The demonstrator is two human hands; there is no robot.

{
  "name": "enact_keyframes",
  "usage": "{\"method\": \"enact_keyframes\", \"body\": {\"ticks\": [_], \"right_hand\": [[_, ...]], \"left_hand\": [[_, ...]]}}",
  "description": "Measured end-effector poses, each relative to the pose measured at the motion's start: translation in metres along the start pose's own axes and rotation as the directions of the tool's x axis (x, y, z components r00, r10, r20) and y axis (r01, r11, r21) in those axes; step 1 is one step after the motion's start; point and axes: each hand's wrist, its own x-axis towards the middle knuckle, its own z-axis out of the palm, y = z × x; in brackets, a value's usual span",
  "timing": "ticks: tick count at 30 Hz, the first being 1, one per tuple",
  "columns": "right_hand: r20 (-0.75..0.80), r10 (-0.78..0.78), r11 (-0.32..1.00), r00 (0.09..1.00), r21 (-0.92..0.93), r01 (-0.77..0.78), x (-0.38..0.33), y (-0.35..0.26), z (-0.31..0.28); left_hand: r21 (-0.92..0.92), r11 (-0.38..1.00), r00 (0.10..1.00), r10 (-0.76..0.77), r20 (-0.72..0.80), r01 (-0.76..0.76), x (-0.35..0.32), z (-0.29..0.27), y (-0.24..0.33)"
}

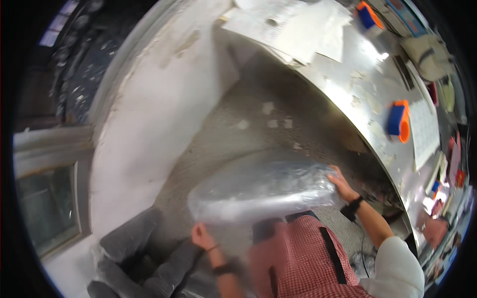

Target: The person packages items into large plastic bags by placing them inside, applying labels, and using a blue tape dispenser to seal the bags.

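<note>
A long, bulky roll [258, 191] wrapped in shiny clear plastic and grey inside lies crosswise in front of my body, held above the floor. At its right end, my right hand [342, 184] is closed on the crinkled plastic, with the thumb side up. Below the lower left corner of the roll, my left hand [202, 237] is closed, its fingertips at the edge of the wrapping. Motion softens that hand a little, and the exact pinch is hard to see. Dark bands sit on both wrists.
Several similar grey wrapped rolls [131, 236] lie at lower left, beside a white wall [144, 129]. A shiny metal table [348, 89] curves along the right, bearing papers [293, 30], an orange-and-blue tape dispenser [399, 121] and another dispenser [369, 17]. Paper scraps [268, 108] dot the floor.
</note>
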Motion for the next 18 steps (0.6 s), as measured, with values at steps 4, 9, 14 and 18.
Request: {"method": "enact_keyframes", "body": {"ticks": [4, 9, 14, 18], "right_hand": [[-0.1, -0.008, 0.915, 0.995, 0.401, 0.048, -0.059, 0.021, -0.03], [-0.16, -0.238, 0.863, 0.958, 0.417, 0.284, -0.175, -0.015, -0.081], [-0.213, -0.733, 0.677, 0.646, -0.133, 0.724, -0.324, -0.184, -0.003], [-0.133, -0.882, 0.469, 0.452, -0.151, 0.87, -0.376, -0.216, 0.063]], "left_hand": [[-0.012, 0.998, 0.998, 0.056, -0.01, -0.056, 0.014, 0.061, 0.131], [-0.252, 0.836, 0.787, 0.545, 0.288, -0.487, -0.014, 0.045, 0.374], [-0.46, 0.465, 0.428, 0.884, 0.189, -0.756, -0.021, -0.023, 0.604], [-0.698, 0.271, 0.222, 0.961, 0.163, -0.663, 0.002, -0.112, 0.748]]}}
